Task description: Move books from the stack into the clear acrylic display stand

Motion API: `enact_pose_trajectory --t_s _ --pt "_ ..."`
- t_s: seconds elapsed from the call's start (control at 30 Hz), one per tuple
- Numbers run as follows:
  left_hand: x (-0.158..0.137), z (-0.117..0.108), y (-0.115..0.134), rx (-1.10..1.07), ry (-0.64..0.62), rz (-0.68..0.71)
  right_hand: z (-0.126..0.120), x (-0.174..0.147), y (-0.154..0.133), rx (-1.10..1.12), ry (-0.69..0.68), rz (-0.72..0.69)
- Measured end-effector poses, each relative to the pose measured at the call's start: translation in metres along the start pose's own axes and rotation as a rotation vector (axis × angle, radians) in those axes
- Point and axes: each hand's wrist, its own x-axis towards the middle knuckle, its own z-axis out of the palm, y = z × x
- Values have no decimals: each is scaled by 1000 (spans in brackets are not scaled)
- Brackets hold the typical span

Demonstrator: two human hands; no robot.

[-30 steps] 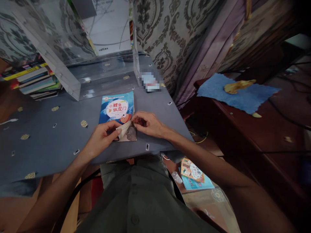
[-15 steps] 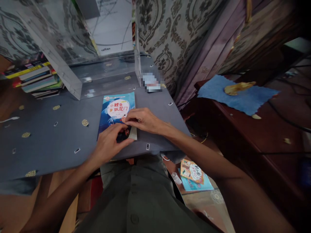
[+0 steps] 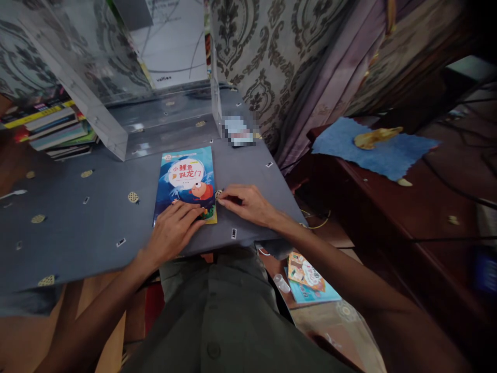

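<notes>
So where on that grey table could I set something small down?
The widest free patch lies between the blue book and the white spoon-like thing, with the stack of books behind. A smaller one lies between the right hand and the blurred item. It's crowded at the book's near end, where the left hand rests, and around the clear stand.

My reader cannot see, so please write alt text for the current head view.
A person's left hand rests low on a closed, blue Chinese-titled book with a cartoon fish cover, while the right hand is beside its right edge. The book lies on a grey pineapple-print tablecloth, with a clear plastic stand and a stack of books farther back.
</notes>
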Motion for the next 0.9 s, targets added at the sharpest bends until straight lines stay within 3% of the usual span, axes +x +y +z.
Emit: enact_pose_trajectory --t_s 0.17,0.33,0.47,0.6,0.9 --pt "0 -1 -1 11 8 18 -2 -15 0 -30 -104 -83" --pt "0 0 3 210 -74 72 -1 -22 -1 -75 -137 -106" --pt "-3 2 5 326 -67 148 -1 -21 -1 -66 -140 -102" --pt "-2 -1 3 270 -41 184 -1 -20 0 -56 -133 -90" --pt "5 -12 -4 38 -9 85 4 -15 -8 -57 -104 -77"
